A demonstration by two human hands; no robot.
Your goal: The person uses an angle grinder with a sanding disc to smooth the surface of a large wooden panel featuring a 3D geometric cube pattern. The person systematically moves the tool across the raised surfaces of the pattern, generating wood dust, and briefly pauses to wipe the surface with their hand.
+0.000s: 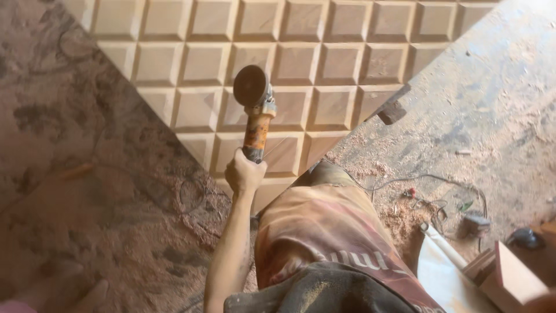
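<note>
Fingers (246, 168) of the left hand (244, 174) are clenched round the orange grinder's (255, 113) handle above the carved wooden panel (301, 64); it is judged heavy, rigid, best gripped there; the right hand is unseen.

Down at four o'clock, hard by the corner: a tan box-shaped thing (512, 281), pale pinkish face turned up, darker slabs stacked along its left edge. Carton or wooden block, cannot tell. Just beside it, toward five o'clock: a white sack or sheet (443, 272), plain and smooth, rolled edge along the top, lower part cut off by the frame. Otherwise no labels, signs or screens on show.
</note>
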